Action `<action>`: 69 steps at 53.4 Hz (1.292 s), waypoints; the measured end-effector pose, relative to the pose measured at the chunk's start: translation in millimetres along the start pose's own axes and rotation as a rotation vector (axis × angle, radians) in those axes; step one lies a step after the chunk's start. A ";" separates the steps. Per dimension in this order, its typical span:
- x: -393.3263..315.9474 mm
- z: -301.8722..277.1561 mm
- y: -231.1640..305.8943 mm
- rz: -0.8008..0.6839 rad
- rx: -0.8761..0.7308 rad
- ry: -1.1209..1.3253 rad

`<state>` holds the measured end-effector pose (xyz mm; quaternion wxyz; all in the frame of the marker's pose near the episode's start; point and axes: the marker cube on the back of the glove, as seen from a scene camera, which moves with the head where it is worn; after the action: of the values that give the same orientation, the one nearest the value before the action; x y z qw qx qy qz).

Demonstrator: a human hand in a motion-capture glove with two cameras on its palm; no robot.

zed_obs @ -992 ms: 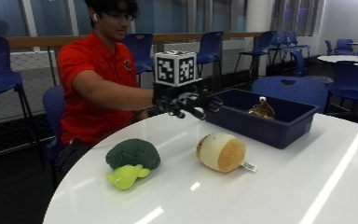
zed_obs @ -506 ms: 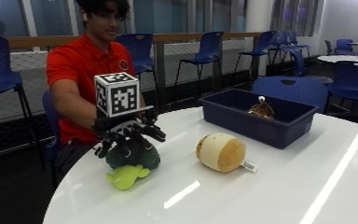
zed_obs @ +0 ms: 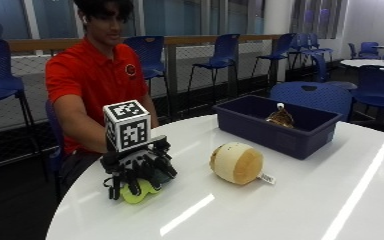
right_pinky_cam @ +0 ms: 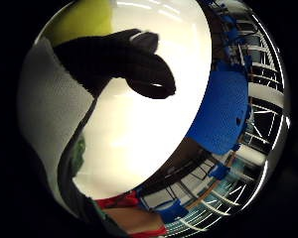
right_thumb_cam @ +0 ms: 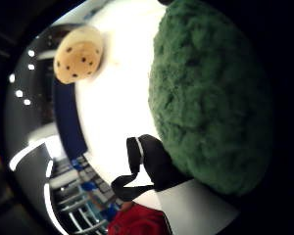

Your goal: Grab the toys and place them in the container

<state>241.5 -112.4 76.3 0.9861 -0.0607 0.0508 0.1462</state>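
Note:
A green broccoli plush toy (right_thumb_cam: 210,98) lies on the white round table (zed_obs: 258,210) near the person. In the outside view only its yellow-green stem (zed_obs: 141,193) shows. My gloved right hand (zed_obs: 139,167) sits on top of it, fingers (right_thumb_cam: 152,166) curled down round the green head. A round tan plush toy (zed_obs: 237,162) lies mid-table, apart from the hand. The dark blue container (zed_obs: 272,131) stands at the far side with a small brown toy (zed_obs: 281,117) inside. The yellow-green stem (right_pinky_cam: 84,20) lies by a gloved finger (right_pinky_cam: 119,64).
Blue chairs (zed_obs: 312,95) stand behind the container and along the railing. The table's edge runs just in front of the person's body. Bare white tabletop lies to the right of the tan toy.
The gloved hand has travelled from beside the container back to the broccoli toy and lowered onto it, its fingers closing over the green head. The tan toy has not moved.

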 end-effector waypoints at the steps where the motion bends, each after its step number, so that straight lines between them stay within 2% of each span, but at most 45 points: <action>1: -0.1 0.5 -0.4 0.000 -0.001 0.007; 20: -0.6 6.8 -2.6 0.017 0.000 0.013; 32: -7.9 5.9 0.2 0.009 0.065 0.006; 49: -22.0 -0.4 -4.4 -0.019 0.171 0.123; 59: -28.4 -16.1 -8.8 -0.009 0.095 0.049; 69: -75.4 -63.8 2.9 -0.084 0.149 0.001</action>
<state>163.6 -139.4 21.9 0.9931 0.0106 0.0595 0.1004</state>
